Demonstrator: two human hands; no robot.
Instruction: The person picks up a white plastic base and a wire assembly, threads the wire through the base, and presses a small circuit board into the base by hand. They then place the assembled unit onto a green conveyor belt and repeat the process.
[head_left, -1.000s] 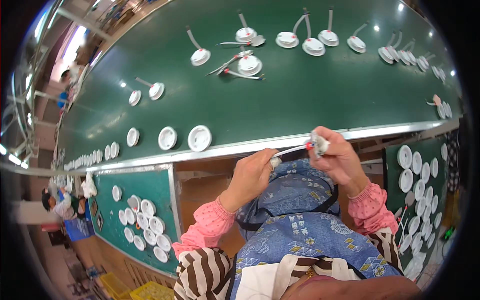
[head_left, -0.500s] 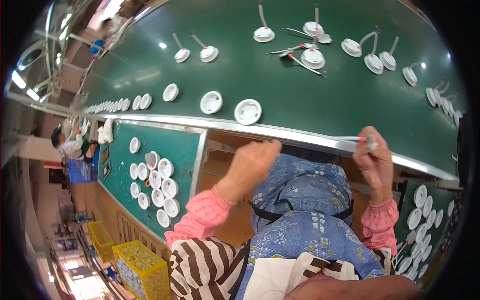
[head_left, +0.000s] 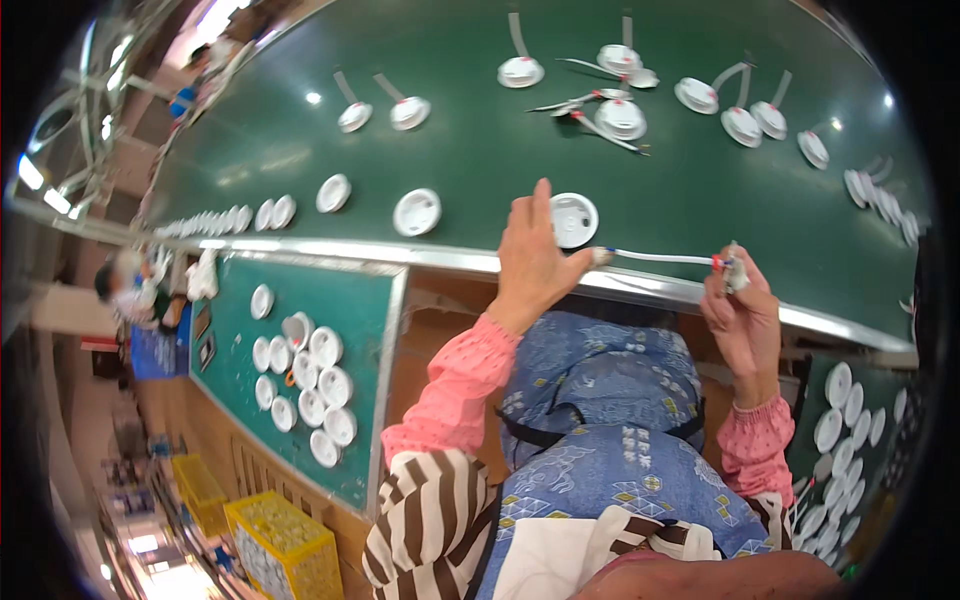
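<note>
My left hand (head_left: 535, 255) reaches over the table edge with its fingers stretched and thumb spread. Its fingers lie against the left side of a round white shallow housing (head_left: 575, 222) with small holes inside. Near the thumb tip is the dark end of a white cable (head_left: 660, 257). That cable runs right to a small pale part (head_left: 736, 272), with a red piece where they join. My right hand (head_left: 742, 315) pinches this part in its fingertips above the metal edge; the fingers partly cover it.
More white housings line the green table (head_left: 470, 150) to the left, one nearby (head_left: 417, 212). Cabled round units (head_left: 622, 120) lie farther back. A lower green table (head_left: 230, 330) at left holds several housings; others (head_left: 840, 430) stand at right. Yellow crates (head_left: 285, 545) sit lower left.
My left hand has moved up and right from the table's front edge onto the table. The nearest housing has shifted right with it. My right hand stays nearly in place, still holding the cabled part.
</note>
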